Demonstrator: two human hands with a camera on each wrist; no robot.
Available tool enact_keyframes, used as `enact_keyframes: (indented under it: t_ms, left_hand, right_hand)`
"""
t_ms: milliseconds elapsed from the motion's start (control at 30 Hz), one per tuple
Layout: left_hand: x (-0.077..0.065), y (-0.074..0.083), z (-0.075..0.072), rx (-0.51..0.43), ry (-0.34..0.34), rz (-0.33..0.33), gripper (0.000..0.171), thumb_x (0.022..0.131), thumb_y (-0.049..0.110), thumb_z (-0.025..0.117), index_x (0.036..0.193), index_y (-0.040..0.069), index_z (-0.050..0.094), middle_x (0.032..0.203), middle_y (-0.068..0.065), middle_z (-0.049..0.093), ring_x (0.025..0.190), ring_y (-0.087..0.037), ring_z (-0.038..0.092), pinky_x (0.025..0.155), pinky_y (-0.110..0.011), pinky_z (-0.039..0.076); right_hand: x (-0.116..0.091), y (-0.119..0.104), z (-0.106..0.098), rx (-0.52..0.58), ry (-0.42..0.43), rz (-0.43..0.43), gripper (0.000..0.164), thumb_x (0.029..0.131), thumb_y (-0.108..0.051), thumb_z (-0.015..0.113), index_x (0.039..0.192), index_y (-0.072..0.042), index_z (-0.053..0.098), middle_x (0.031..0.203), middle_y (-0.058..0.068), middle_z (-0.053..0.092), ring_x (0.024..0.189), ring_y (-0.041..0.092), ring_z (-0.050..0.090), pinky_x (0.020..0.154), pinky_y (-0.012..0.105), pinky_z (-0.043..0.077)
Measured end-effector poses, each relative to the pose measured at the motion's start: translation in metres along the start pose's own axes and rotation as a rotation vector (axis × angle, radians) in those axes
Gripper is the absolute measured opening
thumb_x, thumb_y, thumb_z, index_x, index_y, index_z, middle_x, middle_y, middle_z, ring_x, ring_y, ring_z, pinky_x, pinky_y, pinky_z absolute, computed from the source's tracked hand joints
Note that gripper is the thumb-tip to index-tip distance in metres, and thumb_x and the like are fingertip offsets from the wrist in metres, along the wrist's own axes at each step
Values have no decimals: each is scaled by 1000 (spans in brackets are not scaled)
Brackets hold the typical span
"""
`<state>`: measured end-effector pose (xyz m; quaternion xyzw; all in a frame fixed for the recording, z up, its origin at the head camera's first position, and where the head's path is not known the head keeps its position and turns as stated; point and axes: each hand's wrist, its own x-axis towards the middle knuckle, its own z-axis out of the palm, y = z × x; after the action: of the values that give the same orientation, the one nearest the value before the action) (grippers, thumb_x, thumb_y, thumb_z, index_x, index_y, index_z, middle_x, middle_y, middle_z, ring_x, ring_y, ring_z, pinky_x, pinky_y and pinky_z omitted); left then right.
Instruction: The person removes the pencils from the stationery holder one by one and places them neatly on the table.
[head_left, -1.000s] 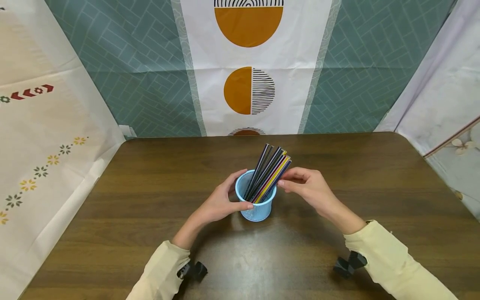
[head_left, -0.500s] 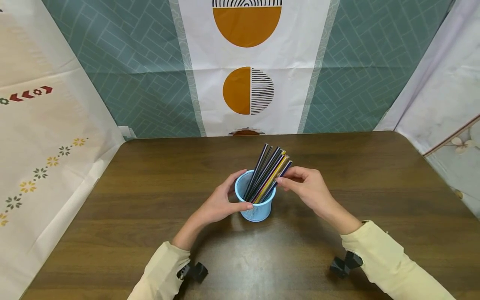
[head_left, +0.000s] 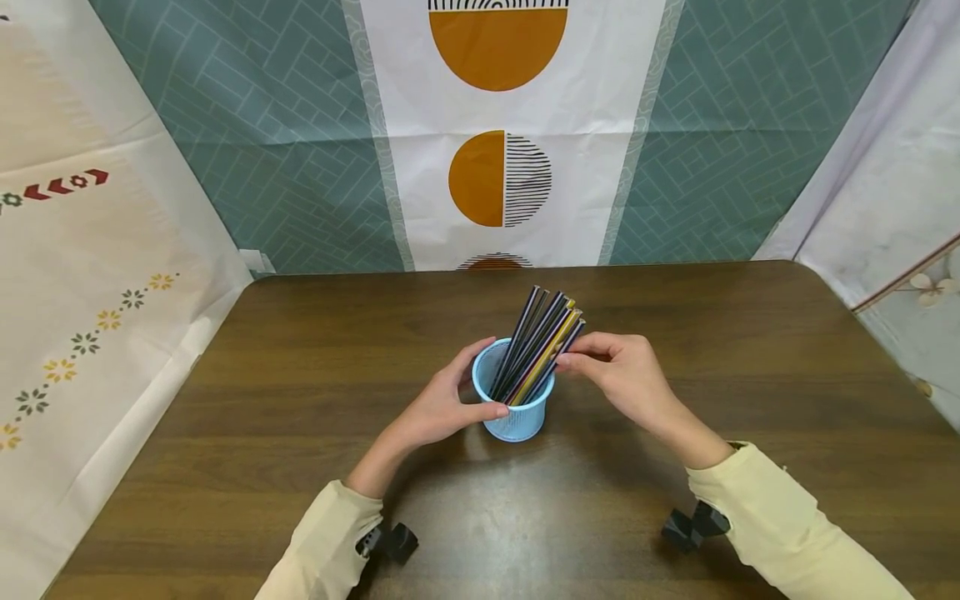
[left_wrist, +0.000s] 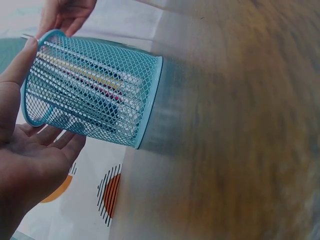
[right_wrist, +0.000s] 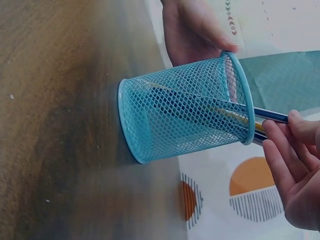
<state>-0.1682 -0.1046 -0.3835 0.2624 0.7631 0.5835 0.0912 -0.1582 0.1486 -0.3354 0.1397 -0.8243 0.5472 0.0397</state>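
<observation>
Round light-blue wire-mesh pencil cup, upright on wood-grain surface; slim pencils, dark and yellow, lean inside. Left hand holds cup near rim; right hand pinches one dark-blue pencil.

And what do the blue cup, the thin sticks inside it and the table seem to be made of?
Blue cup: probably metal with smooth paint, from its fine diamond mesh and rounded rim.
Thin sticks: perhaps painted wood, given their smooth dark and yellow sides; plastic is possible.
Table: glossy wood or wood-look laminate, showing brown grain and a bright reflection.
</observation>
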Motion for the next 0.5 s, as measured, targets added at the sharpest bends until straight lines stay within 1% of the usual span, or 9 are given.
enact_keyframes:
  t_ms: [100,233,333,467,500]
  left_hand:
    - [1,-1,1,6,-2,1,87,79,10,80,149,2,29,139,-12,46,125,-26,48,105,-43,36]
    - [1,0,1,10,-3,-3,87,79,14,81,149,5,30,140,-12,46,125,-25,48,105,-42,36]
    - [0,1,1,9,-2,-6,87,79,13,81,149,6,30,140,-11,46,125,-25,48,104,-42,36]
    - [0,1,0,10,-4,2,87,79,11,80,149,3,29,139,-12,46,124,-26,49,104,-43,37]
    - [1,1,0,10,-5,5,88,79,11,80,149,3,28,139,-13,46,124,-27,49,104,-43,37]
  right_hand:
    - [-1,-4,-1,-11,-1,-5,15,84,-10,75,92,3,74,83,9,72,75,21,68,66,25,51]
    - [-1,-9,-4,-40,9,-28,14,84,-10,76,92,2,74,82,7,72,74,18,65,63,25,49]
    - [0,-14,-6,-60,14,-49,15,84,-11,76,94,1,74,82,7,72,74,20,64,62,25,48]
    - [2,-19,-10,-63,29,-81,15,85,-9,74,96,2,73,84,9,71,74,22,67,60,24,49]
    - [3,-20,-11,-53,34,-92,14,86,-7,74,96,3,73,85,10,71,74,20,68,61,23,50]
